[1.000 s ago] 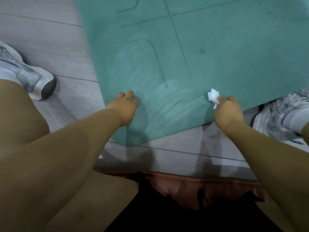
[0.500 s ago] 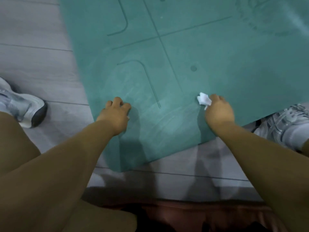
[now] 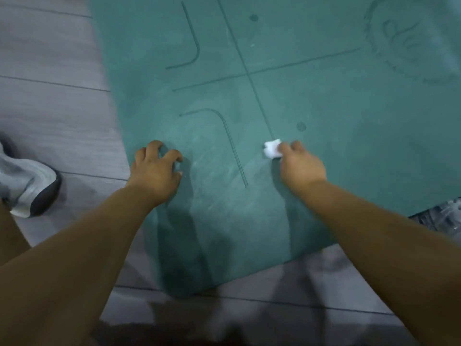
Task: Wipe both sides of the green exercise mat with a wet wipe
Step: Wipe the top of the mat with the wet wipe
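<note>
There is one view only, from the person's head, tilted steeply down and forward. It sits close over both forearms and takes in the mat (image 3: 324, 146) spread ahead of each grip, grey floor (image 3: 50, 116) to the left grip's side, and a shoe (image 3: 27, 186) at the left edge.

Floor (image 3: 50, 121): grey wood-grain planks, thin dark seams running left to right | Light: dim, from above, soft dark shadows on near boards | Walls, furniture, windows: out of view
</note>
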A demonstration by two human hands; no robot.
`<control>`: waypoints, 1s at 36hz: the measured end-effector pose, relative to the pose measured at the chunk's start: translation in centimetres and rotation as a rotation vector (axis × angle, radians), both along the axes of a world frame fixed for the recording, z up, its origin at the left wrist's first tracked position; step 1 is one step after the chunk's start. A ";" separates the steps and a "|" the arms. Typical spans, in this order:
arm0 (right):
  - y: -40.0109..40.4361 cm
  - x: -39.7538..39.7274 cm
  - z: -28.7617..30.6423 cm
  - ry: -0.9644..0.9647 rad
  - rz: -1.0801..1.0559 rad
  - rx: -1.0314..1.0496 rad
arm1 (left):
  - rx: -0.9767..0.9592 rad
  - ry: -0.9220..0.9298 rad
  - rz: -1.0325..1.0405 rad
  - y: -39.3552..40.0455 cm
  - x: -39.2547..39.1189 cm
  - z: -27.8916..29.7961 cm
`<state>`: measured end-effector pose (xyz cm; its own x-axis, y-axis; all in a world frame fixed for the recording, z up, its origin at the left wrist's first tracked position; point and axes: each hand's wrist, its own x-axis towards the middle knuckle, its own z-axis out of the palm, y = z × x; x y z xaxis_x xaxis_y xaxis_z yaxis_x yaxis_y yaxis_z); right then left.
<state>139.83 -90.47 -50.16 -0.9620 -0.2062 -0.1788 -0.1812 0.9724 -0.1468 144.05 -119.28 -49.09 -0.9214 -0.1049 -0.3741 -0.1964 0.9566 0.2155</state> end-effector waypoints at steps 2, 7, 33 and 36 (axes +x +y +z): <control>0.9 -2.3 0.9 -0.102 -0.415 -0.046 | 0.005 0.012 0.019 0.0 -0.3 -0.2; -4.2 -0.8 0.0 -0.114 -0.384 -0.191 | -0.034 0.045 0.065 0.2 -1.1 -0.6; -10.1 -4.3 -0.4 -0.065 0.842 0.063 | 0.024 0.080 0.045 -5.9 -6.0 -2.3; -8.0 -8.4 -0.3 0.104 0.726 0.040 | 0.036 0.136 0.030 -6.3 -6.2 -2.6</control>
<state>131.42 -98.51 -50.50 -0.5982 -0.7931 -0.1147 -0.7926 0.6067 -0.0607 137.83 -125.61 -51.71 -0.9605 -0.1220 -0.2502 -0.1915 0.9420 0.2757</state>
